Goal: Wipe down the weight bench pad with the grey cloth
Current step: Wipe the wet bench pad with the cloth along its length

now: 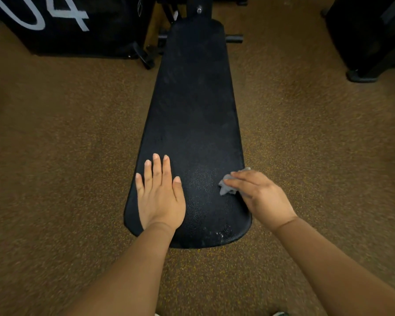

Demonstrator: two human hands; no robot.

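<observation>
A long black weight bench pad runs away from me down the middle of the view. My left hand lies flat on its near left part, fingers straight and spread. My right hand presses a small crumpled grey cloth onto the pad near its right edge; the fingers lie fairly straight over the cloth, and most of the cloth is hidden under them. A few wet specks shine on the pad's near end.
Brown speckled gym flooring surrounds the bench. A black box with white numerals stands at the far left, black equipment at the far right. The bench frame and a side bar show at the far end.
</observation>
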